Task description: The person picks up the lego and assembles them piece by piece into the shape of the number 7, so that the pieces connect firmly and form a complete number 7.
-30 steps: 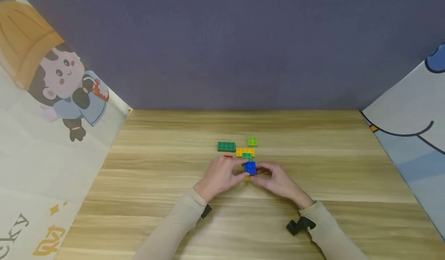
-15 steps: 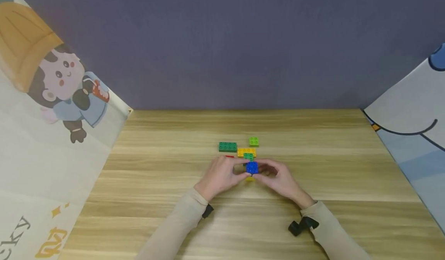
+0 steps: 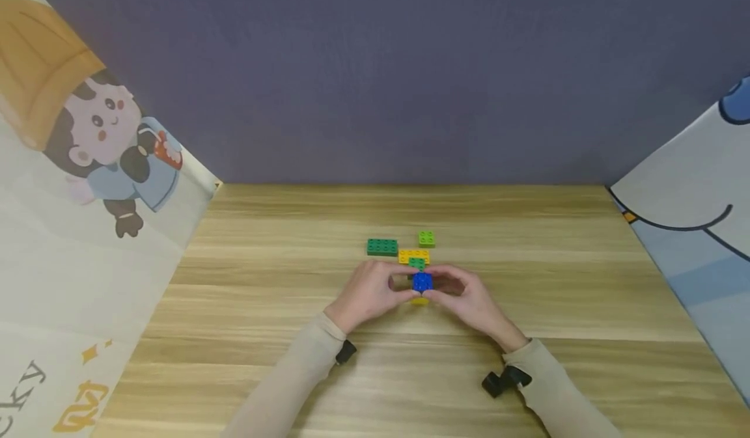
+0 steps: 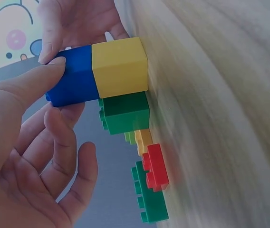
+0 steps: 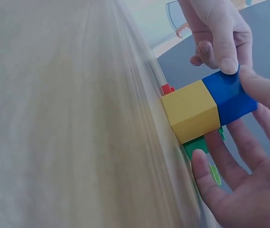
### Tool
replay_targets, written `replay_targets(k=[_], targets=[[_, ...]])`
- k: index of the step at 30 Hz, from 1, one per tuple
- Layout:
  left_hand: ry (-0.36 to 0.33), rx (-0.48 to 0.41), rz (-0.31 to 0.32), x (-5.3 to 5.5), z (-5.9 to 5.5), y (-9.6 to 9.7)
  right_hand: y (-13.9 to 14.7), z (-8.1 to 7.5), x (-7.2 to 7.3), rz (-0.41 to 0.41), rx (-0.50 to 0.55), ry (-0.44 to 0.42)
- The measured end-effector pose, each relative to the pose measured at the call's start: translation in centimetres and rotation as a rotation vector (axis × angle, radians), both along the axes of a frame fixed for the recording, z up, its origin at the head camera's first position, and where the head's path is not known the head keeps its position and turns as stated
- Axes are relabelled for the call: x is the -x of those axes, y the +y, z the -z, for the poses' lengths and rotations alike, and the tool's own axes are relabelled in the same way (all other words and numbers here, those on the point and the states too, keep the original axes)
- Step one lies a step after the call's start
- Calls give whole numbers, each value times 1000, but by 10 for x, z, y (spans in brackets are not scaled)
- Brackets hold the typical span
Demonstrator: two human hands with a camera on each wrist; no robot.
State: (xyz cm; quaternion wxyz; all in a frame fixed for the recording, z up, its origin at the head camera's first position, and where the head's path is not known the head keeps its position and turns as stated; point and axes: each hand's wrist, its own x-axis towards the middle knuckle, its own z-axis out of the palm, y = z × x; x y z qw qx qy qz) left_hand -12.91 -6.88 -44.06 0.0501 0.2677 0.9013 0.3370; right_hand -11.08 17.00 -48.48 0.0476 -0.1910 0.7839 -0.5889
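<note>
Pinched by thumb and fingers of the left hand (image 3: pixel 364 297) and the right hand (image 3: pixel 473 301), the blue building brick (image 4: pixel 78 83) sits flush atop the yellow building brick (image 4: pixel 120 69) on the wood-grain tabletop (image 3: pixel 281 236), opposed fingertips apparently steadying it from both sides.

Seven toy blocks share one tabletop (image 3: pixel 433 399): one blue block (image 3: pixel 422 282); one red block (image 4: pixel 159 167); two yellow, the near yellow block (image 4: pixel 120 68) and the far yellow block (image 3: pixel 413 254); three green, the long green block (image 3: pixel 382 247), the short green block (image 4: pixel 126 114) and the lime-green block (image 3: pixel 426 239); also in frame, two hands, the left hand (image 3: pixel 369 295) and the right hand (image 3: pixel 471 300); two sleeves (image 3: pixel 287 379); two black wrist-worn devices (image 3: pixel 494 384); one hatted cartoon figure (image 3: pixel 102 116).
</note>
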Motion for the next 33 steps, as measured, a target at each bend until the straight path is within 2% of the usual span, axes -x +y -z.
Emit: replay_targets(k=[4,9,16,21,25,29,33], targets=[[-55,-46,-7,0,3,-1,1,3,0,0,-10,-5],[-59,-46,3,2,4,-1,3,2,2,-5,6,0],[-67,10,56,0,7,-2,4,-2,1,-36,8,-28],[-100,-4,104,4,7,-9,3,-3,1,-34,-4,-40],[-137,-26,74,7,3,-17,6,-3,1,-39,-6,-54],[-115,-39,14,10,0,-19,8,-4,2,-46,2,-57],[-84,-20,-41,10,2,-16,8,-4,4,-59,4,-64]])
